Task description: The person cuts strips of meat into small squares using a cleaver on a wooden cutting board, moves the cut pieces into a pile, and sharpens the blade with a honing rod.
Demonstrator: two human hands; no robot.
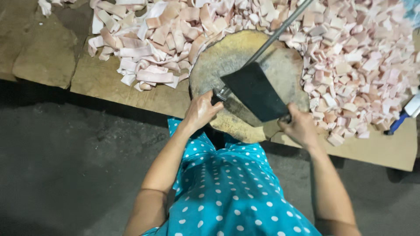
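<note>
My left hand (pixel 202 110) grips the sharpening rod (pixel 267 40); my right hand (pixel 299 126) clamps the cleaver (pixel 255 91) over the chopping block (pixel 227 57). Meat strips (pixel 144 39) at ten o'clock, cubes (pixel 358 65) at two.

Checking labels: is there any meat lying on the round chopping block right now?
No. The round chopping block has a bare top, with only the cleaver over it; the meat pieces lie around it.
</note>
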